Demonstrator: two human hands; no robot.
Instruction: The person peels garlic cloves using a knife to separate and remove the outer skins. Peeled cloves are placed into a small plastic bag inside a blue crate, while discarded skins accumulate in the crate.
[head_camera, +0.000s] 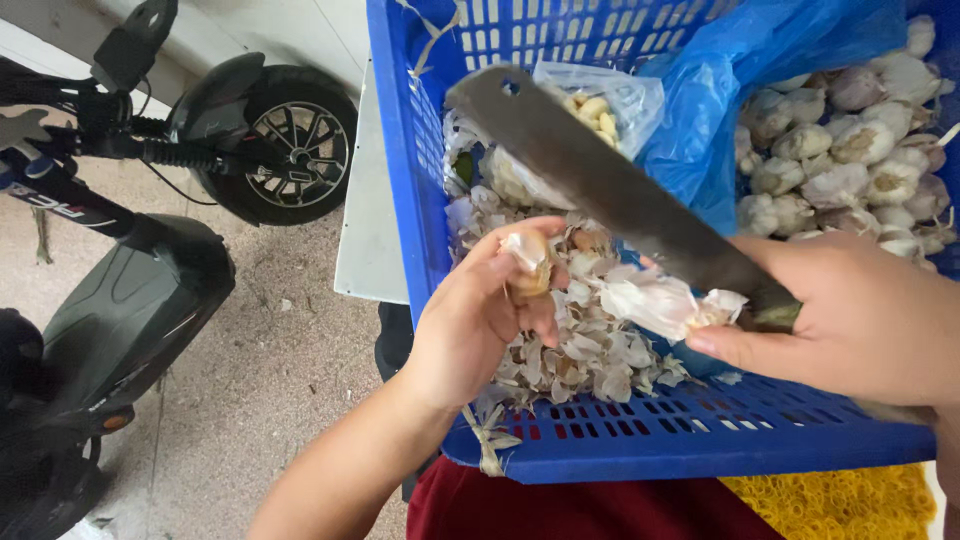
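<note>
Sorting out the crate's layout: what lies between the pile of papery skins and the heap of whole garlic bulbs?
In the head view, a blue plastic bag lies between the papery skins and the garlic bulbs; the knife crosses over it.

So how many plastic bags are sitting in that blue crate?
2. A clear plastic bag of peeled cloves lies at the crate's far side, behind the long knife blade; a blue plastic bag holds garlic bulbs on the right. Others may be hidden under peels.

A single camera on the person's head looks steeply down and close over a blue plastic crate on their lap, with the concrete floor and a parked scooter off to the left.
</note>
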